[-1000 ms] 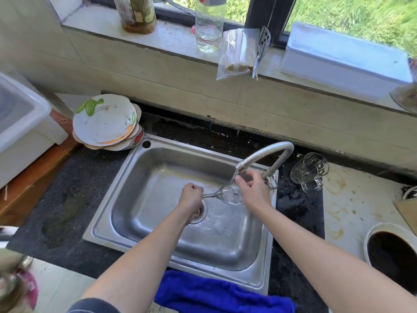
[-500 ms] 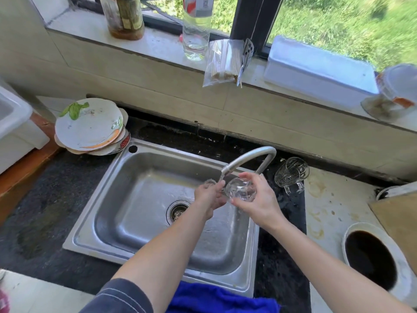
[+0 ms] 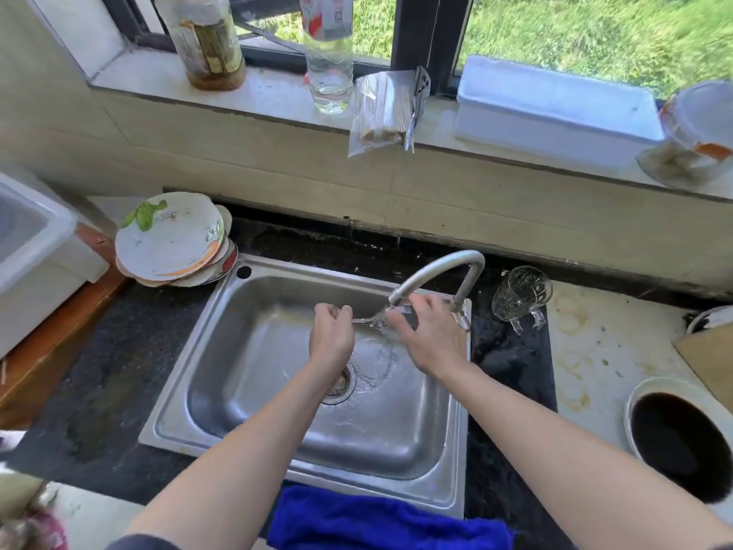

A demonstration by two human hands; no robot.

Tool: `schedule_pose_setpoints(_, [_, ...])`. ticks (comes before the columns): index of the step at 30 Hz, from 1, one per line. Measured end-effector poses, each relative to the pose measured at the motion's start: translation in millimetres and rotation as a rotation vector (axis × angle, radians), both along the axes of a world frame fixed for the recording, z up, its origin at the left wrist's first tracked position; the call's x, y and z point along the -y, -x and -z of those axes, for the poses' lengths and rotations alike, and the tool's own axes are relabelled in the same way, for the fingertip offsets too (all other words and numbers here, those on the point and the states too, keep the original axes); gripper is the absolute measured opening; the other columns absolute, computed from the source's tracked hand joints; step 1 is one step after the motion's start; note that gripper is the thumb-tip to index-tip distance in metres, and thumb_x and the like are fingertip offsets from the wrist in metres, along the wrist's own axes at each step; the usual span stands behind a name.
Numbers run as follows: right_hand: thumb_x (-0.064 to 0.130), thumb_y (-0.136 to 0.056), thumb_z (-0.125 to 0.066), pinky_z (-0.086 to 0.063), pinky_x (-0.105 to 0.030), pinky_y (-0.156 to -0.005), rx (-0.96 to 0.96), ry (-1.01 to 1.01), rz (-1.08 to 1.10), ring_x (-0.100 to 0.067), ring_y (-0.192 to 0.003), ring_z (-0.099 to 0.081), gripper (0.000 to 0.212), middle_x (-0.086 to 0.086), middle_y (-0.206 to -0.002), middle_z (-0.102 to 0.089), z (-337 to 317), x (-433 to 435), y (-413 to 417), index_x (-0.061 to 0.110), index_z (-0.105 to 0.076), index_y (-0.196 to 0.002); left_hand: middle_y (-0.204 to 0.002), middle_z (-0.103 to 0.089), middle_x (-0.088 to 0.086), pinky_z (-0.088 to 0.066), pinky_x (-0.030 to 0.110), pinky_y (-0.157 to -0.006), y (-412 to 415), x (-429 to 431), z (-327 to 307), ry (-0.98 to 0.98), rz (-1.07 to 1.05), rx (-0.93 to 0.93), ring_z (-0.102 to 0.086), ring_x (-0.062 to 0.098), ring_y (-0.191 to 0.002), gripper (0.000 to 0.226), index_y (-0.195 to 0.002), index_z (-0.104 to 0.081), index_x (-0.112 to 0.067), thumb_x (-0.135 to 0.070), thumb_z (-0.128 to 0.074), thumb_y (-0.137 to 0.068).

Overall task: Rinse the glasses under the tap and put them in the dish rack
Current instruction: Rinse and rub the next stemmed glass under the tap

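Note:
Over the steel sink (image 3: 246,375), a clear stemmed glass (image 3: 378,321) lies on its side under the spout of the curved metal tap (image 3: 436,267). My left hand (image 3: 331,337) grips its stem end. My right hand (image 3: 430,337) holds its bowl, fingers wrapped over it and hiding most of it. Water spreads in the basin around the drain (image 3: 341,385). A second clear patterned glass (image 3: 521,293) lies tipped on the dark counter right of the tap.
A stack of dirty plates (image 3: 170,240) sits at the sink's back left corner. A blue cloth (image 3: 380,522) hangs over the front edge. A dark-filled white bowl (image 3: 682,438) stands at right. Bottles (image 3: 329,53) and a white box (image 3: 555,105) line the windowsill.
The glass has turned from bowl-up between both hands to lying sideways, and my left hand has shifted left along the stem. Water now ripples in the basin.

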State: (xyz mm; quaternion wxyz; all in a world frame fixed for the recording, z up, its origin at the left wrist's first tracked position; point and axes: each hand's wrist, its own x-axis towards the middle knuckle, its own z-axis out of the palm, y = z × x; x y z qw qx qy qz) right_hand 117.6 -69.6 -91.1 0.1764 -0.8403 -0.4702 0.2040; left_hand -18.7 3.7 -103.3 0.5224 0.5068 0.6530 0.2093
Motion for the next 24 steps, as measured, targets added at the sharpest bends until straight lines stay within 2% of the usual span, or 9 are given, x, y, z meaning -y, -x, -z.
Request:
schedule_pose_setpoints(3, [0.044, -0.100, -0.031, -0.039, -0.037, -0.070, 0.003, 0.047, 0.001, -0.030, -0.092, -0.060, 0.039, -0.003, -0.092, -0.064, -1, -13, 7, 0.024, -0.059, -0.082, -0.081, -0.045, -0.006, -0.038, 0.040, -0.083, 19, 1, -7, -0.143, 0.104, -0.108, -0.049, 0.031, -0.091, 0.020, -0.099, -0.041, -0.014, -0.033, -0.044, -0.096])
schedule_pose_setpoints(5, [0.041, -0.100, -0.032, -0.042, -0.040, -0.072, 0.050, -0.037, -0.096, -0.031, -0.090, -0.061, 0.040, -0.005, -0.091, -0.067, -1, -19, 26, 0.023, -0.062, -0.081, -0.086, -0.048, -0.004, -0.042, 0.042, -0.086, 24, 2, -11, -0.209, 0.132, -0.127, -0.052, 0.032, -0.094, 0.020, -0.102, -0.042, -0.014, -0.033, -0.045, -0.096])
schedule_pose_setpoints(7, [0.045, -0.099, -0.035, -0.043, -0.041, -0.075, -0.088, -0.003, -0.085, -0.029, -0.092, -0.059, 0.040, -0.004, -0.093, -0.067, 5, -22, 31, 0.024, -0.063, -0.079, -0.094, -0.054, -0.003, -0.041, 0.038, -0.081, 28, 3, -17, -0.281, 0.156, -0.183, -0.053, 0.028, -0.091, 0.021, -0.105, -0.043, -0.016, -0.034, -0.046, -0.095])
schedule_pose_setpoints(9, [0.050, -0.096, -0.034, -0.046, -0.041, -0.080, -0.297, 0.104, 0.057, -0.031, -0.095, -0.060, 0.045, -0.005, -0.094, -0.068, 7, -26, 21, 0.022, -0.058, -0.069, -0.095, -0.055, -0.005, -0.035, 0.034, -0.073, 32, 6, -21, -0.362, 0.164, -0.225, -0.049, 0.022, -0.084, 0.021, -0.107, -0.044, -0.017, -0.034, -0.046, -0.095])
schedule_pose_setpoints(11, [0.050, -0.095, -0.031, -0.047, -0.042, -0.082, -0.278, 0.112, 0.050, -0.033, -0.096, -0.060, 0.043, -0.007, -0.099, -0.068, 6, -28, 21, 0.024, -0.056, -0.072, -0.094, -0.053, -0.006, -0.031, 0.031, -0.071, 35, 6, -23, -0.401, 0.155, -0.230, -0.046, 0.018, -0.080, 0.020, -0.108, -0.045, -0.017, -0.033, -0.046, -0.096])
schedule_pose_setpoints(14, [0.049, -0.097, -0.034, -0.048, -0.043, -0.076, -0.204, 0.036, -0.086, -0.027, -0.088, -0.059, 0.041, -0.003, -0.093, -0.065, 1, -28, 36, 0.025, -0.057, -0.074, -0.094, -0.056, -0.005, -0.034, 0.032, -0.072, 35, 3, -19, -0.397, 0.154, -0.173, -0.050, 0.020, -0.082, 0.020, -0.107, -0.046, -0.017, -0.033, -0.048, -0.096])
schedule_pose_setpoints(18, [0.052, -0.097, -0.034, -0.049, -0.041, -0.083, -0.353, 0.155, 0.068, -0.029, -0.088, -0.061, 0.050, -0.004, -0.085, -0.066, 6, -30, 14, 0.020, -0.060, -0.068, -0.091, -0.057, -0.002, -0.038, 0.035, -0.072, 36, 3, -16, -0.437, 0.147, -0.125, -0.052, 0.022, -0.081, 0.015, -0.102, -0.045, -0.019, -0.032, -0.049, -0.095])
schedule_pose_setpoints(22, [0.065, -0.091, -0.028, -0.049, -0.039, -0.084, -0.016, 0.041, -0.194, -0.023, -0.100, -0.060, 0.048, 0.000, -0.108, -0.066, 6, -24, 25, 0.034, -0.062, -0.105, -0.092, -0.056, -0.001, -0.036, 0.033, -0.077, 34, -3, -13, -0.263, 0.023, -0.021, -0.052, 0.022, -0.089, 0.020, -0.106, -0.047, -0.015, -0.031, -0.049, -0.095])
schedule_pose_setpoints(24, [0.073, -0.086, -0.032, -0.049, -0.035, -0.080, -0.010, -0.011, -0.237, -0.017, -0.101, -0.060, 0.052, 0.006, -0.111, -0.065, 11, -19, 22, 0.036, -0.061, -0.109, -0.089, -0.052, -0.004, -0.038, 0.034, -0.081, 30, -4, -11, -0.193, -0.007, 0.016, -0.052, 0.024, -0.091, 0.020, -0.105, -0.046, -0.015, -0.031, -0.050, -0.094])
